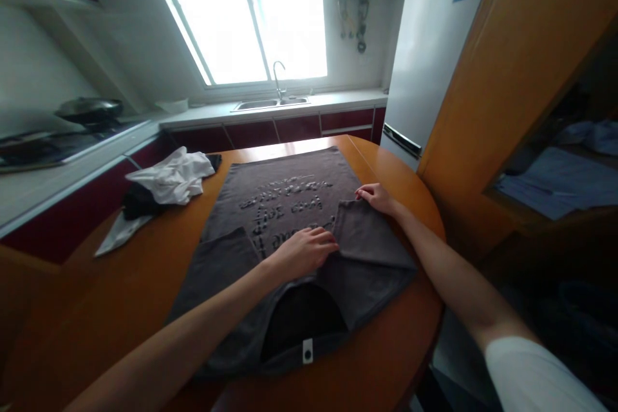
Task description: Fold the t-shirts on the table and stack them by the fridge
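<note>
A dark grey T-shirt [290, 170] with raised lettering on its chest lies spread on the wooden table, its neck opening and white label towards me. Its right sleeve is folded inward over the body, and the left sleeve also lies across the front. My right hand [376, 197] pinches the outer corner of the right sleeve's hem. Over the chest, my left hand [309, 250] has its fingers closed at the inner edge of that same sleeve. The left fingertips are partly hidden against the cloth.
A heap of white and black clothes [176, 177] lies at the table's left side. The round-edged wooden table [400, 174] reaches towards a counter with a sink [270, 103]. A fridge [427, 45] stands at the right, and a wok [89, 108] sits on the stove at the left.
</note>
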Available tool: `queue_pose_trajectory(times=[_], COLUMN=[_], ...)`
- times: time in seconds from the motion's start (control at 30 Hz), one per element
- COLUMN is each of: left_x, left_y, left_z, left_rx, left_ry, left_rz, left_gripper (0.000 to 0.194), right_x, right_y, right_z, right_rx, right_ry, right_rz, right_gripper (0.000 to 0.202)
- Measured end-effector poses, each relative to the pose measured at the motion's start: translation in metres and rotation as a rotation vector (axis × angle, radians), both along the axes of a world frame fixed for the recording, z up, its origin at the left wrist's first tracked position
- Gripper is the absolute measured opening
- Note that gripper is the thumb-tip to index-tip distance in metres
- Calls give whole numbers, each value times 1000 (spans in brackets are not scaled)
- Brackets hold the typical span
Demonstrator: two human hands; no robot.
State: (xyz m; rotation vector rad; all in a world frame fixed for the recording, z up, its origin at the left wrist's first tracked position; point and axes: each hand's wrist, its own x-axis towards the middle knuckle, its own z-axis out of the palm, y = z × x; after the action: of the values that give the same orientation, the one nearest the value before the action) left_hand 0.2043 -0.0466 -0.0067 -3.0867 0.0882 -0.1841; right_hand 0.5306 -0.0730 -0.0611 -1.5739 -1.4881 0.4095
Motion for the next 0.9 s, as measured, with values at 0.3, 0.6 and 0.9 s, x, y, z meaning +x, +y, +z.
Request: queue_pose_trajectory(times=[0.3, 0.6, 0.9], left_x=[-2, 25, 120], left_y=[7, 33, 89], left_z=[8, 7, -14], left_rx=[39, -299, -364], left_ry=[-22, -142, -56], left_rz=[-24, 229, 570], left_gripper=[20, 25, 30], right_x=[13, 14, 15], right_y=[6, 2, 0], right_z=[-9, -1, 3], right_rx=[-28, 5, -79], right_ry=[172, 181, 279], right_rz=[-15, -53, -119], right_gripper=[39, 25, 31])
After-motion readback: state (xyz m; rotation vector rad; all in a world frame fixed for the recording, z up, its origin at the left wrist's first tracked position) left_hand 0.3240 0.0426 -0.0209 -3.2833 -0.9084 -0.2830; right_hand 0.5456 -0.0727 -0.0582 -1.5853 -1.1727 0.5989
